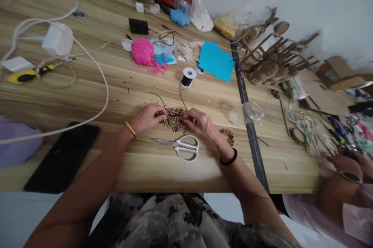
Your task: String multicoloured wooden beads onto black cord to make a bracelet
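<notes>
A small heap of multicoloured beads (174, 118) lies on the wooden table (140, 85). My left hand (148, 118) touches the heap's left edge with pinched fingers, and a thin black cord (159, 97) runs up from it. My right hand (199, 122) pinches at the heap's right edge, where a second stretch of cord leads up to a black thread spool (188, 77). White-handled scissors (182, 146) lie just below both hands. A strung bead loop (228, 135) sits by my right wrist.
A black phone (62, 157) lies front left beside a white cable (96, 65) and charger (57, 39). Pink yarn (142, 52), blue paper (215, 61), a clear jar (249, 112) and wooden models (272, 61) stand farther back. Another person's arm (344, 189) rests at right.
</notes>
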Demonstrator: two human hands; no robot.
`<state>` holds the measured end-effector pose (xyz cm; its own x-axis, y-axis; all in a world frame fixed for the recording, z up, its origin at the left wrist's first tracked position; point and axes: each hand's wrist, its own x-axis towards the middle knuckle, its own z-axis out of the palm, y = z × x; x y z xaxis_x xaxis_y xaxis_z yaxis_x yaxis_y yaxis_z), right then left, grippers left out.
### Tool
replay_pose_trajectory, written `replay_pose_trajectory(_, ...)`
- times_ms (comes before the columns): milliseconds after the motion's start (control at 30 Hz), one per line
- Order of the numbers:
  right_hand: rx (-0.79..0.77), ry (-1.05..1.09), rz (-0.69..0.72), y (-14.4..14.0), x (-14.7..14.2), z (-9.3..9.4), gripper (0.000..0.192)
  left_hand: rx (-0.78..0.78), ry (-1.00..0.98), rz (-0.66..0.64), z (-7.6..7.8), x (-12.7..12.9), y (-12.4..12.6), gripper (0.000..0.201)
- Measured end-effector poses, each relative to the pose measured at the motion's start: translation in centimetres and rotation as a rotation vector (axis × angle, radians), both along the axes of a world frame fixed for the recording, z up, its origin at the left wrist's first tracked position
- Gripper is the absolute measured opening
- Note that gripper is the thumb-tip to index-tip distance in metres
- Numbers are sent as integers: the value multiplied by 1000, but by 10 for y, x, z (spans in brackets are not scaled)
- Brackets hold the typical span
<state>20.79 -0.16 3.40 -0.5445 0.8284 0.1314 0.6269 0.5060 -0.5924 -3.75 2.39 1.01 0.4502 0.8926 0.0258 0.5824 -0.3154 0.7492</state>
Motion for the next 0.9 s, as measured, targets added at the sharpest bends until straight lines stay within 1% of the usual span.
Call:
replay_pose_trajectory(100, 9, 20, 11, 4, -7, -8, 12, -15, -55, -1, -1, -1, 1, 15)
replay_pose_trajectory(200, 37, -21, 0, 9, -13, -11, 13, -36, -90, 10, -3, -1, 2, 16)
replay_pose_trajectory(300, 65, -137, -13, 15, -23, -6, 14, -32, -95, 49, -4, -2, 3, 17)
replay_pose_trajectory(467, 102, -363, 7, 22, -48, 5, 17, 55, -72, 175, -1, -4, 4, 18)
replay_pose_trajectory(600, 85, -526, -7, 27, -63, 6, 19, 98, -61, 226, 0, -5, 4, 18)
replay_pose_trajectory(667, 81, -551, -11, 29, -65, 5, 20, 110, -66, 221, -1, -4, 4, 17)
replay_pose_trajectory(900, 66, -535, -13, 28, -62, 5, 16, 117, -44, 164, -6, 1, 1, 14)
